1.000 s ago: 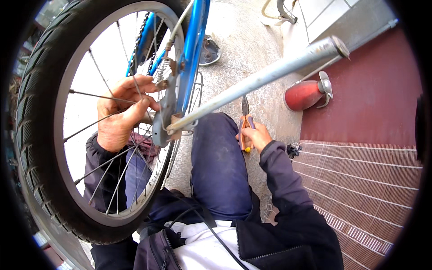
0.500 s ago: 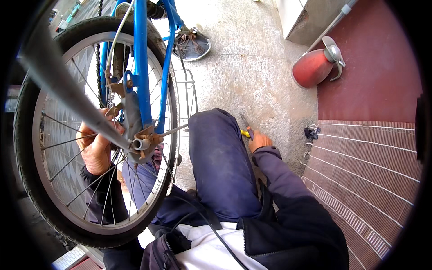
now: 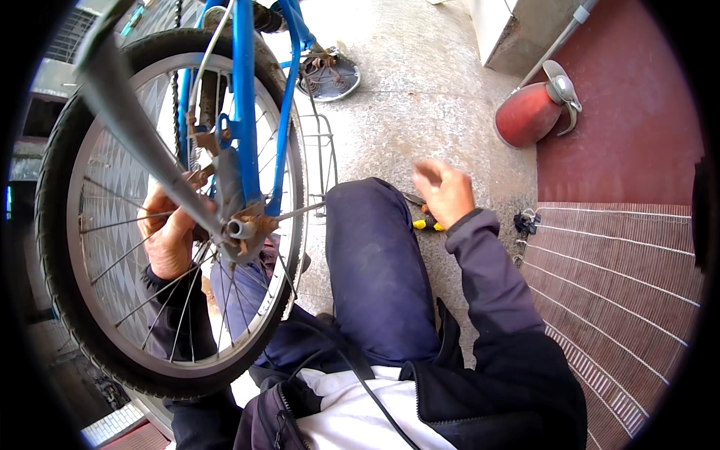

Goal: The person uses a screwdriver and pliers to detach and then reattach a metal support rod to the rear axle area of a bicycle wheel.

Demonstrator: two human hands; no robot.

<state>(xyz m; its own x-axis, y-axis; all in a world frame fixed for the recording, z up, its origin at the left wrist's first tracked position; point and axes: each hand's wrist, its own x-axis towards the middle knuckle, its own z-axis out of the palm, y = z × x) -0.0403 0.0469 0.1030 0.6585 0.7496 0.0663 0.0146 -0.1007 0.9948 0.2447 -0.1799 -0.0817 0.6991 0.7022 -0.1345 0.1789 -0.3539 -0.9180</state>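
A bicycle wheel stands at my left, set in a blue frame. My left hand reaches in behind the spokes, its thumb and fingers closed at a rusty brake arm beside the hub. A grey metal tube crosses in front of the wheel and hides part of that grip. Right of my knee, my right hand is raised, fingers apart, slightly blurred and holding nothing visible. Under it on the floor lies a hand tool with a yellow-and-black handle, partly covered by the hand.
A red jug with a metal lid and handle stands at upper right beside a pole. A brown ribbed mat covers the right side. Near the bicycle are a round black dish-like part and a wire rack.
My right hand has moved up and right, away from the tool it was holding, which now lies on the floor. My left hand stays at the brake arm.
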